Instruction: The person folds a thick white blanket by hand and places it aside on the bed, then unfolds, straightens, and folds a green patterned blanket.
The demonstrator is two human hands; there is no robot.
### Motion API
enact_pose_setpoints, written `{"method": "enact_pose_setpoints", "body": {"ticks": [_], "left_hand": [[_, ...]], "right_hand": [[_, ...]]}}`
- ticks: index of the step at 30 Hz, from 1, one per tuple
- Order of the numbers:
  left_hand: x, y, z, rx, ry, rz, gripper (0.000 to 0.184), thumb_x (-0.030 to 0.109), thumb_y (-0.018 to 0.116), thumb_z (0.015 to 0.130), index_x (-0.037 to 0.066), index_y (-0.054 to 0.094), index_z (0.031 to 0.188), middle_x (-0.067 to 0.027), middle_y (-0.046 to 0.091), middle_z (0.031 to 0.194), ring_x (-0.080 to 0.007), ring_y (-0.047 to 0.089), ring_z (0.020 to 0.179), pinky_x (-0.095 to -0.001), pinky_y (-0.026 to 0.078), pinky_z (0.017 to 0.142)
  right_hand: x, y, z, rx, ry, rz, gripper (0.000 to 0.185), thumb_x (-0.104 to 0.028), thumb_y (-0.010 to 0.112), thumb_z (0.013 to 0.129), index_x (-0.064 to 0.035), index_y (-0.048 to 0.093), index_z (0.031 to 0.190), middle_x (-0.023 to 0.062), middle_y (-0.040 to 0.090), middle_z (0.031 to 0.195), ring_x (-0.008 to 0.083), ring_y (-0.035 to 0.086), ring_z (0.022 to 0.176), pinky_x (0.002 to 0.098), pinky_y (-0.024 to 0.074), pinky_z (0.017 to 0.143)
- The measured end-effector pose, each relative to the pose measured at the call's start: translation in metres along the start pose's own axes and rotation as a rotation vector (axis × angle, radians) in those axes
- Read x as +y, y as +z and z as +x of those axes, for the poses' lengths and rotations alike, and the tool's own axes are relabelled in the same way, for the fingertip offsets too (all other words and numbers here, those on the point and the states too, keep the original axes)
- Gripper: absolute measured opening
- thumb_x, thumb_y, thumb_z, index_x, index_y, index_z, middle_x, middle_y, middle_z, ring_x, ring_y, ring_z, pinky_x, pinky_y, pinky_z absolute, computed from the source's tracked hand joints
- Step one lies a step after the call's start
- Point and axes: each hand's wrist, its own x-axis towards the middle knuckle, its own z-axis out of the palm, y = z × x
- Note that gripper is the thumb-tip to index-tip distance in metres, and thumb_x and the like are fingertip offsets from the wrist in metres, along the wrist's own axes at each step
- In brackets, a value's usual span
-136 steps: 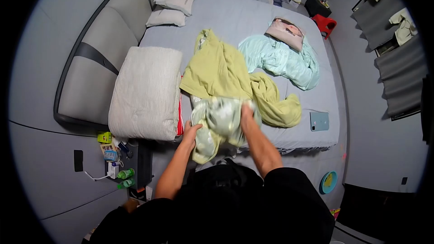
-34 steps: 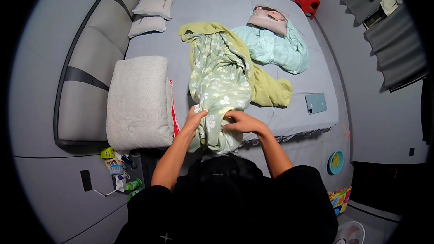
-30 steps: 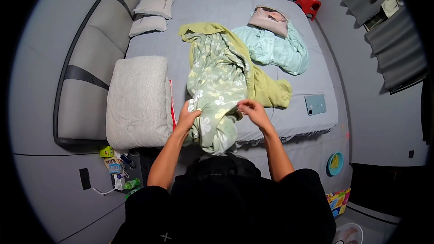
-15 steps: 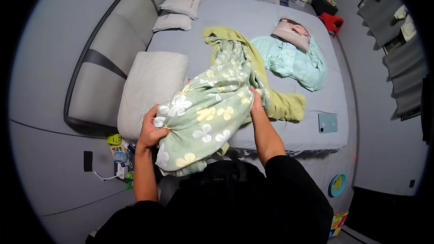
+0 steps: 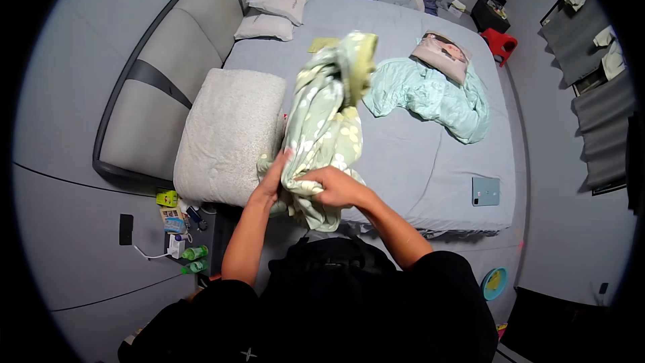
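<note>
A green blanket (image 5: 339, 138) with white and yellow flowers is bunched up at the near side of the bed. My left hand (image 5: 272, 178) grips its left side, near the folded white quilt (image 5: 225, 138). With fingers closed on the gathered cloth, my right hand (image 5: 332, 187) is close beside the left. The far end of the blanket rises in a blurred fold that shows its yellow-green reverse side. Part of its lower edge hangs over the bed's front edge.
On the grey-sheeted bed (image 5: 403, 168) lie a mint quilt (image 5: 437, 97), a pink pillow (image 5: 440, 57), white pillows (image 5: 281, 1) and a tablet (image 5: 486, 191). A cluttered nightstand (image 5: 211, 228) stands at left. A blue basin (image 5: 495, 284) sits on the floor at right.
My right hand has come left to join my left hand, bringing the blanket's spread sides together. The yellow-green part on the right has been pulled in and swung up.
</note>
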Motion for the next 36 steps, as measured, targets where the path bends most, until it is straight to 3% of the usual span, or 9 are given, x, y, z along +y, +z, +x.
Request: {"method": "enact_pose_setpoints", "body": {"ticks": [3, 9, 11, 17, 20, 23, 27, 33, 36], "left_hand": [[-0.009, 0.013, 0.008, 0.009, -0.08, 0.165, 0.051, 0.019, 0.068, 0.087, -0.001, 0.05, 0.131, -0.0116, 0.062, 0.116, -0.0204, 0.062, 0.102, -0.031, 0.051, 0.087], [-0.028, 0.003, 0.026, -0.019, 0.118, 0.353, 0.05, 0.0, 0.061, 0.077, -0.004, 0.054, 0.127, -0.0114, 0.065, 0.112, -0.0197, 0.064, 0.097, -0.0307, 0.051, 0.083], [-0.026, 0.002, 0.019, -0.012, 0.257, 0.459, 0.046, 0.001, 0.061, 0.075, -0.005, 0.057, 0.12, -0.0102, 0.066, 0.107, -0.0188, 0.063, 0.094, -0.0309, 0.051, 0.082], [0.018, 0.013, -0.04, -0.029, 0.584, 0.77, 0.039, 0.003, 0.062, 0.073, -0.008, 0.061, 0.11, -0.011, 0.068, 0.1, -0.0181, 0.063, 0.092, -0.0325, 0.05, 0.083], [0.062, 0.024, -0.098, -0.079, 0.59, 0.714, 0.036, 0.002, 0.061, 0.071, -0.007, 0.062, 0.106, -0.0089, 0.069, 0.096, -0.0164, 0.063, 0.089, -0.0298, 0.049, 0.081], [0.088, 0.01, -0.135, -0.087, 0.578, 0.698, 0.036, 0.001, 0.062, 0.069, -0.006, 0.062, 0.105, -0.0071, 0.069, 0.094, -0.0151, 0.063, 0.086, -0.0276, 0.049, 0.079], [0.091, -0.013, -0.154, 0.056, 0.64, 0.67, 0.038, 0.0, 0.063, 0.067, -0.006, 0.063, 0.104, -0.0078, 0.069, 0.094, -0.015, 0.063, 0.087, -0.028, 0.048, 0.08], [0.065, -0.06, -0.118, 0.458, 0.489, 0.115, 0.045, 0.001, 0.057, 0.076, -0.006, 0.056, 0.12, -0.0157, 0.065, 0.109, -0.0271, 0.065, 0.095, -0.037, 0.053, 0.085], [0.04, -0.102, -0.064, 0.473, 0.312, -0.208, 0.048, 0.012, 0.056, 0.085, -0.003, 0.049, 0.13, -0.0209, 0.06, 0.12, -0.0322, 0.064, 0.102, -0.0432, 0.054, 0.09]], "right_hand": [[-0.004, 0.01, -0.009, -0.021, 0.016, -0.103, 0.037, -0.006, 0.059, 0.068, -0.0061, 0.068, 0.103, 0.0207, 0.068, 0.094, 0.0391, 0.063, 0.086, 0.045, 0.05, 0.077], [-0.006, -0.002, -0.025, -0.093, -0.011, -0.068, 0.027, -0.027, 0.069, 0.082, -0.0051, 0.068, 0.098, 0.0186, 0.066, 0.092, 0.0338, 0.062, 0.088, 0.0392, 0.049, 0.077], [0.018, -0.01, -0.023, 0.067, -0.017, 0.132, 0.035, -0.031, 0.073, 0.084, -0.0069, 0.07, 0.11, 0.0091, 0.066, 0.095, 0.0212, 0.062, 0.088, 0.0315, 0.0485, 0.079], [0.13, -0.079, 0.027, 0.723, 0.286, 0.363, 0.066, -0.037, 0.071, 0.085, -0.0054, 0.048, 0.138, 0.0156, 0.054, 0.133, 0.0252, 0.055, 0.116, 0.0345, 0.0419, 0.1], [0.189, -0.073, 0.039, 1.093, 0.882, 0.207, 0.093, -0.055, 0.07, 0.081, -0.0074, 0.028, 0.149, 0.0174, 0.044, 0.143, 0.0308, 0.05, 0.125, 0.04, 0.0354, 0.108], [0.199, -0.059, 0.049, 0.733, 0.879, 1.365, 0.106, -0.067, 0.067, 0.076, -0.008, 0.021, 0.151, 0.0165, 0.034, 0.15, 0.034, 0.046, 0.129, 0.0466, 0.0339, 0.11], [0.248, -0.039, 0.123, 0.445, 0.388, 1.531, 0.045, -0.035, 0.059, 0.093, -0.002, 0.057, 0.123, 0.0151, 0.065, 0.107, 0.0286, 0.065, 0.099, 0.0434, 0.0558, 0.085], [0.082, -0.065, 0.137, 0.498, 0.162, 1.007, 0.036, -0.006, 0.057, 0.081, 0.0032, 0.058, 0.116, 0.0148, 0.066, 0.096, 0.0224, 0.067, 0.081, 0.0364, 0.0569, 0.074], [0.056, -0.015, 0.094, 0.02, 0.094, 0.557, 0.039, -0.002, 0.067, 0.071, -0.0033, 0.065, 0.111, 0.0039, 0.068, 0.095, 0.0143, 0.065, 0.085, 0.0277, 0.0527, 0.078]]}}
